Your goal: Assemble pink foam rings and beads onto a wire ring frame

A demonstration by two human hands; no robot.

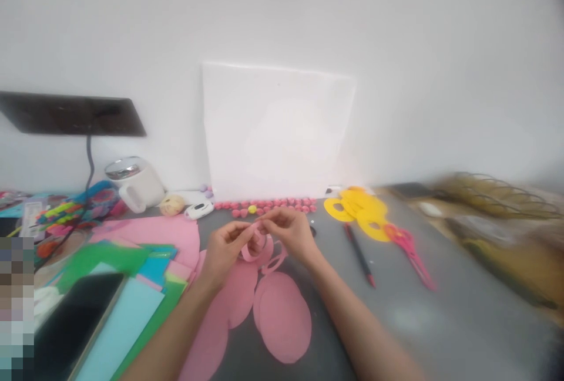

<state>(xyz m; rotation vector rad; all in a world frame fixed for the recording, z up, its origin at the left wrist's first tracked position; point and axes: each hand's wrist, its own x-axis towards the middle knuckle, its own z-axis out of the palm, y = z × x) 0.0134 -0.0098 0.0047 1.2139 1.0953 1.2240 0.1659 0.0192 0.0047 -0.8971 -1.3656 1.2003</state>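
Between my two hands, near the middle of the table, is a pink paper ring [249,255]. My left hand [225,246] pinches its left side, and the fingertips of my right hand [288,229] pinch its upper right edge. Just under them lies another looped pink paper piece [275,259]. Pink paper ovals [288,325] lie on the grey table below my hands, some overlapping. Behind my hands runs a row of small pink rolled pieces [286,203] with one yellow piece [252,209] among them.
Yellow paper rings [359,208], a black-and-red pen [359,255] and pink scissors [412,255] lie to the right. Coloured paper sheets [127,310], a phone [74,322] and a white mug [138,184] are left. A white board [277,134] leans on the wall.
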